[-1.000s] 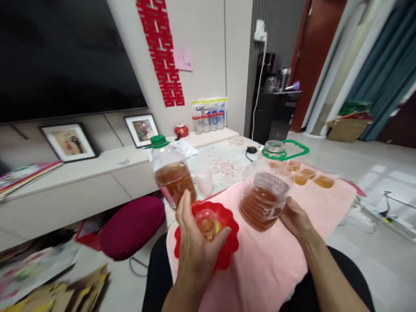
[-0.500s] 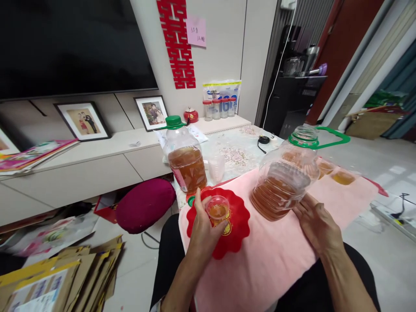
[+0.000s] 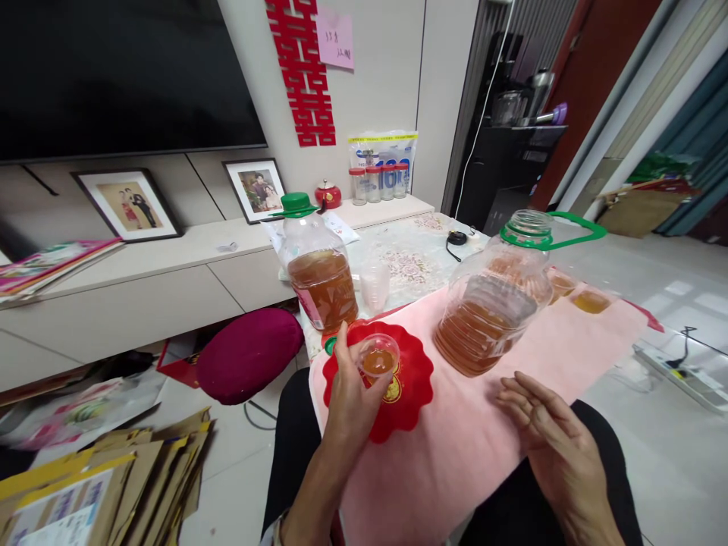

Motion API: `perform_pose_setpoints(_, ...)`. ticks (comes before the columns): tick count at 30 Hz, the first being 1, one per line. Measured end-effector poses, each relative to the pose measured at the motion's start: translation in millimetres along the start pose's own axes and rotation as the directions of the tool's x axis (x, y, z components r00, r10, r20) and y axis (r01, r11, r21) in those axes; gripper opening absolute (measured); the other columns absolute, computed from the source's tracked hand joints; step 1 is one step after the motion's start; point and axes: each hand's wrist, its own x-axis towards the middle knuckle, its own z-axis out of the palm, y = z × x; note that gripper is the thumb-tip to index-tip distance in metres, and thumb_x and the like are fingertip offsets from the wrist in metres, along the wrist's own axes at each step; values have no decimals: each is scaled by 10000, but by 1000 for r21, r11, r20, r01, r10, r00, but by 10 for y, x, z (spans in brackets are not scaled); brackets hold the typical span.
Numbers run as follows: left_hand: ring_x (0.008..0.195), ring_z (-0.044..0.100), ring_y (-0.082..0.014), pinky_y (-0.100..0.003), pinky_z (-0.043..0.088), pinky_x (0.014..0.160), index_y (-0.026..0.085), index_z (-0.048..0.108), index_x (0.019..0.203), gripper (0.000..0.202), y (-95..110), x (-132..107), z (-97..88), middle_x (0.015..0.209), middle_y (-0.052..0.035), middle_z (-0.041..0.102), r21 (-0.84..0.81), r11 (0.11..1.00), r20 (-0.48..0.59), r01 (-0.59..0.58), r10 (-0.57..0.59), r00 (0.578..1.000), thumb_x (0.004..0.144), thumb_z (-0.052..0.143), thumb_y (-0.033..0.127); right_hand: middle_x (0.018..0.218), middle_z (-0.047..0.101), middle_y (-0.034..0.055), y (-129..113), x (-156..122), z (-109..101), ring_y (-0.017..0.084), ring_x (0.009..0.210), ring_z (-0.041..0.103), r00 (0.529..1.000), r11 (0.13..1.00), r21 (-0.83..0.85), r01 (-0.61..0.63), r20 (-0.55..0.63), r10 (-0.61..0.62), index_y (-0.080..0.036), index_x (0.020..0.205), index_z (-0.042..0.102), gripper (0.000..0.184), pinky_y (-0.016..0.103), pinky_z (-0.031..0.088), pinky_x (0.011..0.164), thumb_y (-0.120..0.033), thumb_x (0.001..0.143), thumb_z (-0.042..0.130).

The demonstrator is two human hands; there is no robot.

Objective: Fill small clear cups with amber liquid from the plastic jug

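Observation:
My left hand [image 3: 351, 388] is closed around a small clear plastic cup [image 3: 378, 356] of amber liquid, held over a red scalloped plate [image 3: 409, 394] on a pink cloth [image 3: 472, 455] across my lap. My right hand [image 3: 549, 432] hovers open above the cloth, fingers apart, holding nothing, a little short of a large open clear jug [image 3: 492, 307] with a green handle and amber liquid. A second jug [image 3: 318, 273] with a green cap stands behind the plate.
Filled small cups [image 3: 591, 302] sit on the cloth's far end. A stack of clear cups [image 3: 375, 284] stands on the patterned table [image 3: 415, 262]. A magenta cushion [image 3: 247, 353] and flattened cardboard [image 3: 108, 478] lie on the floor at left. A power strip [image 3: 676, 368] lies at right.
My right hand has let go of the open jug and drawn back toward me, fingers spread. The left hand keeps the cup over the red plate.

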Motion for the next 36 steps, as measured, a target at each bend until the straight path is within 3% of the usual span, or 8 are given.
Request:
perform_pose_setpoints(4, 1368, 587, -209, -475, 442, 1225, 315, 9, 1632, 1109, 82, -85, -27, 1394, -64, 625, 14, 1000, 9, 14, -14, 1000, 800, 742, 316, 1017, 797, 87, 73, -106, 84, 200, 931, 757, 975, 993, -107, 45, 223, -20, -263, 1082, 807, 330, 285, 610, 883, -448, 814, 864)
perform_pose_setpoints(8, 1360, 605, -225, -485, 458, 1218, 302, 12, 1631, 1133, 175, -196, -34, 1383, -70, 645, 30, 1000, 34, 2, -3, 999, 778, 757, 300, 932, 757, 34, 83, -197, 263, 165, 897, 710, 914, 985, -158, 69, 406, 1, -269, 989, 787, 169, 254, 577, 855, -422, 916, 786)
perform_pose_setpoints(14, 1326, 633, -205, -456, 491, 1193, 316, 38, 1608, 1093, 244, -357, 23, 1368, -64, 658, 8, 999, 136, -53, 52, 989, 803, 775, 364, 823, 707, 17, -26, -229, 578, 143, 802, 649, 844, 982, -186, 31, 531, 74, -222, 876, 751, 226, 248, 500, 765, -437, 945, 757)
perform_pose_setpoints(18, 1320, 630, -209, -501, 459, 1213, 341, 60, 1589, 1057, 254, -441, 89, 1369, -55, 658, -20, 1000, 203, -18, 22, 979, 817, 776, 428, 772, 706, 14, -153, -166, 685, 146, 740, 649, 816, 983, -179, -30, 564, 128, -205, 847, 715, 314, 272, 501, 729, -504, 934, 753)
perform_pose_setpoints(22, 1368, 587, -184, -512, 398, 1259, 367, 29, 1583, 1022, 283, -516, 144, 1396, -30, 642, 2, 1000, 269, 8, -8, 963, 840, 727, 318, 688, 687, 3, -255, -108, 732, 133, 652, 643, 797, 977, -176, -123, 569, 203, -192, 787, 674, 381, 261, 494, 657, -539, 891, 793)
perform_pose_setpoints(27, 1362, 593, -168, -450, 448, 1228, 328, 34, 1569, 987, 344, -586, 210, 1422, -45, 625, -21, 999, 316, 48, -39, 948, 837, 695, 284, 629, 676, -8, -353, -103, 755, 106, 566, 628, 765, 948, -183, -259, 561, 317, -176, 754, 661, 393, 229, 465, 589, -502, 821, 871)
perform_pose_setpoints(32, 1369, 596, -145, -376, 502, 1197, 348, 42, 1568, 968, 377, -603, 253, 1437, -28, 621, 5, 999, 297, 41, -41, 954, 848, 685, 276, 590, 665, -7, -439, -112, 760, 92, 523, 611, 747, 920, -172, -352, 540, 387, -167, 711, 666, 391, 203, 441, 544, -455, 745, 929)
perform_pose_setpoints(36, 1344, 631, -202, -348, 604, 1065, 295, 72, 1574, 983, 330, -649, 318, 1446, -98, 615, -37, 999, 299, 27, -14, 954, 824, 706, 316, 533, 605, -34, -476, -152, 735, 81, 456, 553, 763, 903, -147, -405, 490, 422, -177, 672, 635, 404, 203, 438, 497, -445, 701, 936)
